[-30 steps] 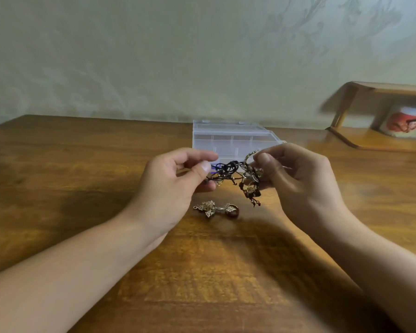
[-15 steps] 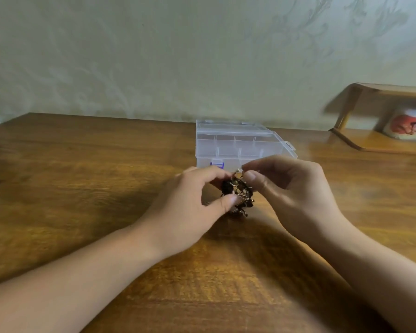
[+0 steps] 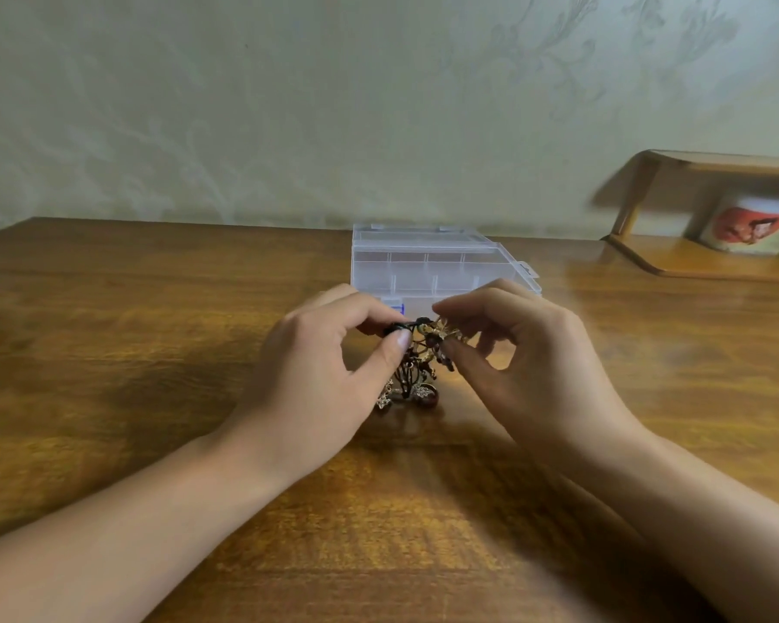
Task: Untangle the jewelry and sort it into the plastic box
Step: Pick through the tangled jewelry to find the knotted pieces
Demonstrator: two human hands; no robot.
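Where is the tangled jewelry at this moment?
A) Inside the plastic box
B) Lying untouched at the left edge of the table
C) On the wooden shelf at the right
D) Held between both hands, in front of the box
D: the left hand and the right hand both pinch the tangled jewelry above the table, in front of the plastic box.

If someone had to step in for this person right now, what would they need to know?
Left hand pinches a black cord of the tangled clump of gold and dark red jewelry. Right hand pinches its gold part. The clump's lower end hangs down to the brown wooden table. The clear plastic compartment box stands just behind the hands, with no jewelry visible inside.
Done: nothing sorted.
Left: separate the pieces and put each in a compartment.
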